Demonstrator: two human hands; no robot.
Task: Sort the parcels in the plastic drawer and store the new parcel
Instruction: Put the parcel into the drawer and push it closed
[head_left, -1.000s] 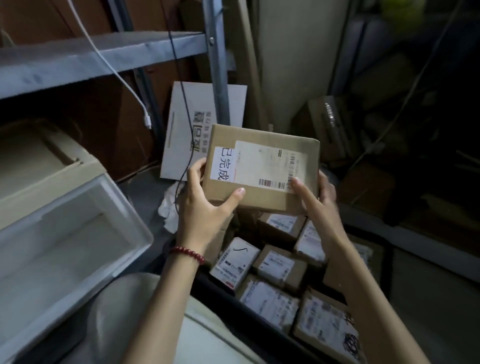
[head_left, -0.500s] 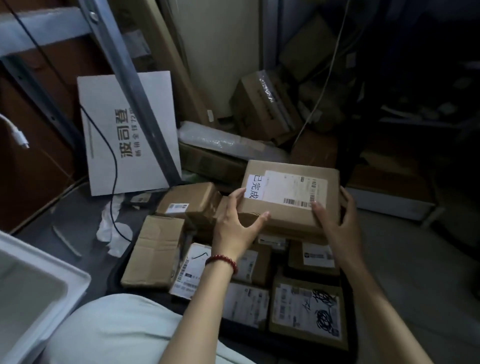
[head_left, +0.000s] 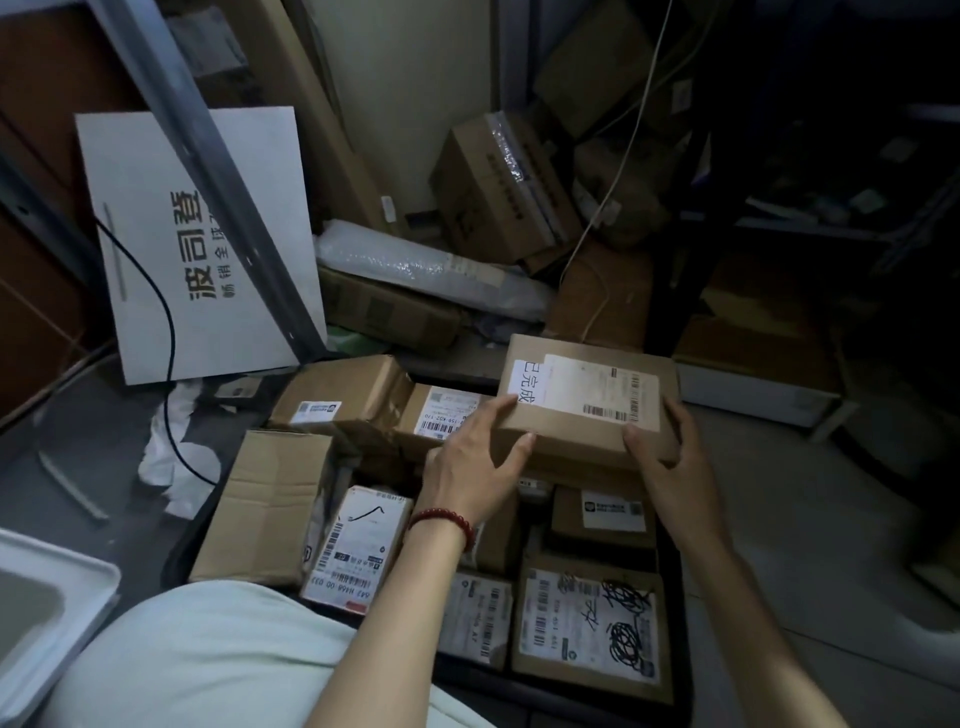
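Pale cloth over the person's knee (head_left: 208, 665) fills the near edge; the white plastic drawer (head_left: 47, 597) shows only a corner at lower left, well apart from the hands.

Next out is the dark tray (head_left: 681, 597), packed with labelled parcels: a scribbled-label box (head_left: 587, 623) at near right, a barcode box (head_left: 358, 551) by the left wrist, and an open-flapped carton (head_left: 270, 509) on the left side.

The left hand (head_left: 467, 467), with a red bead bracelet (head_left: 441, 519), holds the new parcel (head_left: 587, 410) with its thumb on the near face and a finger over the top edge. The right hand (head_left: 670, 457) grips the near right corner. The parcel sits level, label up, over the tray's far right. I cannot tell whether it already rests on the boxes beneath.

Risks, as a judgement:
- The surface below looks uneven, boxes at differing heights. Released here, the parcel could tilt or slide off the far rim.
- No flat gap shows in the tray, so forcing it in may shift neighbours.

Further out:
- Crumpled white paper (head_left: 171, 457) and a black cable (head_left: 169, 332) lie left of the tray.
- A white paper bag (head_left: 208, 249) leans behind a grey metal upright (head_left: 208, 156), which crosses the reach toward the left.
- A bubble-wrap roll (head_left: 426, 270) and a big taped carton (head_left: 498, 192) crowd the back wall. The far right is too dark to read.
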